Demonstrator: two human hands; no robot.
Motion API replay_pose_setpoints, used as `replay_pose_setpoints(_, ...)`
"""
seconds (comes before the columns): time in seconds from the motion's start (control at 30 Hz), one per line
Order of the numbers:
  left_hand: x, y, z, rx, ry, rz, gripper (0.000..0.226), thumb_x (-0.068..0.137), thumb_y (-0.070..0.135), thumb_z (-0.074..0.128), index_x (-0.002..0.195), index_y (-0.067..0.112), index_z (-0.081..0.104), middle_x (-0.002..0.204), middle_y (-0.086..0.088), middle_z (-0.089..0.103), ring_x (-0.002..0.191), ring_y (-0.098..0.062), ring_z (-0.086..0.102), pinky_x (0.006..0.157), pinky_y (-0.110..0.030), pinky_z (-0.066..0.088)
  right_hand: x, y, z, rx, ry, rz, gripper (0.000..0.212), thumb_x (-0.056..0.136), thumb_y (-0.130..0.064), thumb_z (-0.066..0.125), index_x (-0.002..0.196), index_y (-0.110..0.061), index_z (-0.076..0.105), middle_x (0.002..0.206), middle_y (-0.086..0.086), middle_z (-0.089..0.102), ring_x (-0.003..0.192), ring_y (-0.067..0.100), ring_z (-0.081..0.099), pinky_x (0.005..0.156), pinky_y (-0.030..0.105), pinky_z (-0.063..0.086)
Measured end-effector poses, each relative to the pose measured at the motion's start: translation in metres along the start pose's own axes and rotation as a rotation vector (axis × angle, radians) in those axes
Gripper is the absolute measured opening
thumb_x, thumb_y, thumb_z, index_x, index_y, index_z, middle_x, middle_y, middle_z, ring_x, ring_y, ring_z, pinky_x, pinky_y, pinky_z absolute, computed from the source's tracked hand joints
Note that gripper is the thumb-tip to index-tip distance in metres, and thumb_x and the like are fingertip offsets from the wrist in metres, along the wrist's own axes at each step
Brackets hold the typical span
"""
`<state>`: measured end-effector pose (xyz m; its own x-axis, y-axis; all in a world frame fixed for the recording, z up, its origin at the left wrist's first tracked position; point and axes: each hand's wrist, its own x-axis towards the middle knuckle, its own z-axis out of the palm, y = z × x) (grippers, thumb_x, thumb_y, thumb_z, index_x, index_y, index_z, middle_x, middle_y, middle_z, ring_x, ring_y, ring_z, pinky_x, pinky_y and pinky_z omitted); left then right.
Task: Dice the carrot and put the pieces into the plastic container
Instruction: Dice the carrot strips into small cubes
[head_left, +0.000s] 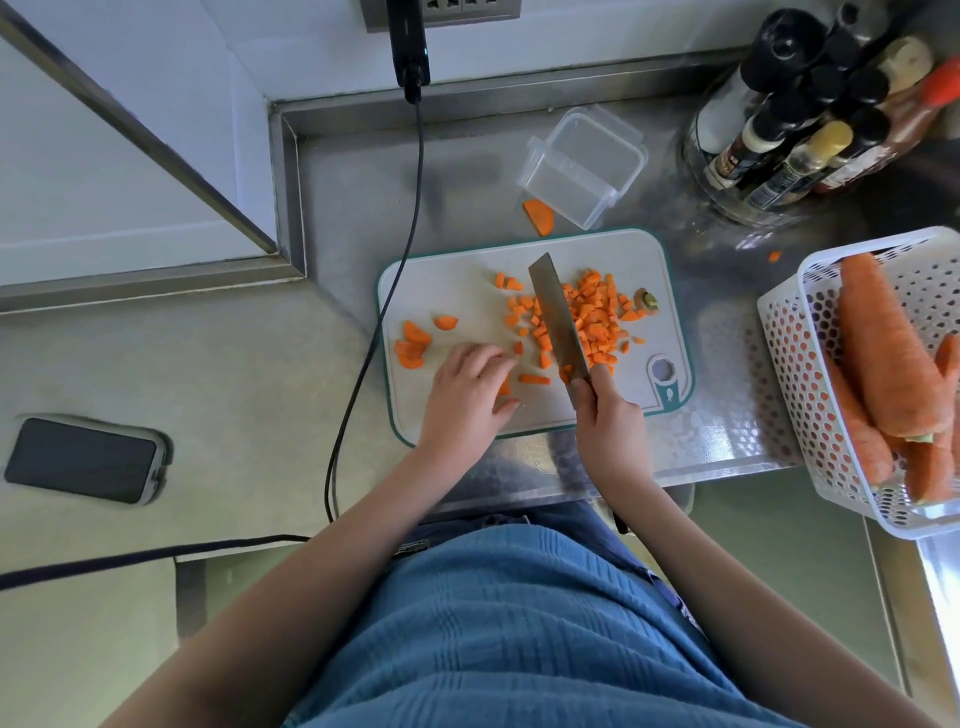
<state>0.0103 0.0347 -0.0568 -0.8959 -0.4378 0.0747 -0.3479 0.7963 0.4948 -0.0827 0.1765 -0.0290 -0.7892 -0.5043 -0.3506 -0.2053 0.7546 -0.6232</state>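
Note:
A white cutting board (457, 283) with a teal rim lies on the steel counter. A heap of diced carrot (597, 317) covers its right half, with the carrot's stem end (647, 300) beside it. Thicker carrot slices (413, 345) lie at the board's left and a carrot stick (535, 379) near the middle. My right hand (605, 410) grips a knife (558, 319) whose blade rests across the dice. My left hand (470, 392) presses down on carrot pieces beside the stick. The clear plastic container (584, 166) stands empty behind the board.
A carrot slice (539, 215) lies on the counter by the container. A white perforated basket (810, 374) with whole carrots sits at right. Sauce bottles (810, 114) stand back right. A phone (85, 460) lies at left; a black cable (395, 291) crosses the board's left edge.

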Motion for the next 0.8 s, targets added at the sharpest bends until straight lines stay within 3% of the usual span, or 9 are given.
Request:
replay_pose_setpoints(0.13, 0.017, 0.006, 0.015, 0.045, -0.033, 0.127, 0.029, 0.063, 0.016, 0.083, 0.089, 0.011, 0.073, 0.093, -0.001, 0.067, 0.098, -0.022, 0.044, 0.08, -0.039, 0.047, -0.002, 0.001, -0.001, -0.011, 0.009, -0.011, 0.017, 0.103, -0.03, 0.035, 0.088, -0.022, 0.034, 0.058, 0.003, 0.049, 0.052, 0.028, 0.046, 0.044, 0.029, 0.028)
replay_pose_setpoints(0.27, 0.027, 0.005, 0.019, 0.058, -0.035, 0.236, 0.017, 0.062, 0.007, 0.084, 0.072, 0.012, 0.071, 0.074, 0.002, 0.066, 0.088, -0.019, 0.042, 0.076, -0.032, 0.033, -0.002, 0.002, -0.002, 0.003, 0.025, -0.008, 0.017, 0.103, -0.03, 0.035, 0.09, -0.02, 0.036, 0.059, 0.002, 0.051, 0.05, 0.024, 0.046, 0.043, 0.028, 0.03)
replay_pose_setpoints(0.37, 0.023, 0.001, 0.007, -0.001, -0.016, 0.255, 0.021, 0.065, -0.005, 0.077, 0.079, 0.008, 0.069, 0.083, -0.003, 0.066, 0.089, -0.02, 0.047, 0.078, -0.034, 0.042, -0.003, 0.003, -0.004, 0.028, 0.028, 0.003, 0.017, 0.103, -0.029, 0.036, 0.091, -0.017, 0.039, 0.059, 0.001, 0.05, 0.05, 0.022, 0.045, 0.044, 0.028, 0.029)
replay_pose_setpoints(0.57, 0.008, -0.022, -0.014, -0.118, -0.025, 0.098, 0.019, 0.072, -0.011, 0.07, 0.085, 0.002, 0.071, 0.089, -0.01, 0.068, 0.084, -0.031, 0.062, 0.073, -0.034, 0.051, -0.001, 0.0, -0.003, 0.092, -0.005, 0.013, 0.019, 0.103, -0.028, 0.035, 0.088, -0.017, 0.037, 0.059, 0.001, 0.05, 0.05, 0.022, 0.043, 0.047, 0.03, 0.031)
replay_pose_setpoints(0.7, -0.001, -0.029, -0.008, -0.194, -0.077, 0.045, 0.026, 0.077, -0.007, 0.067, 0.101, 0.001, 0.071, 0.107, -0.013, 0.069, 0.094, -0.029, 0.067, 0.084, -0.041, 0.055, -0.001, -0.006, -0.001, 0.101, -0.021, -0.025, 0.018, 0.103, -0.027, 0.036, 0.087, -0.018, 0.036, 0.061, 0.003, 0.049, 0.051, 0.024, 0.042, 0.048, 0.032, 0.032)
replay_pose_setpoints(0.8, -0.015, -0.035, -0.008, -0.183, -0.081, 0.036, 0.042, 0.075, -0.012, 0.068, 0.114, 0.004, 0.066, 0.121, -0.012, 0.063, 0.107, -0.027, 0.063, 0.095, -0.042, 0.048, -0.003, -0.008, 0.0, 0.088, -0.028, -0.051, 0.014, 0.102, -0.025, 0.037, 0.089, -0.021, 0.037, 0.06, 0.0, 0.048, 0.051, 0.022, 0.042, 0.048, 0.032, 0.031)
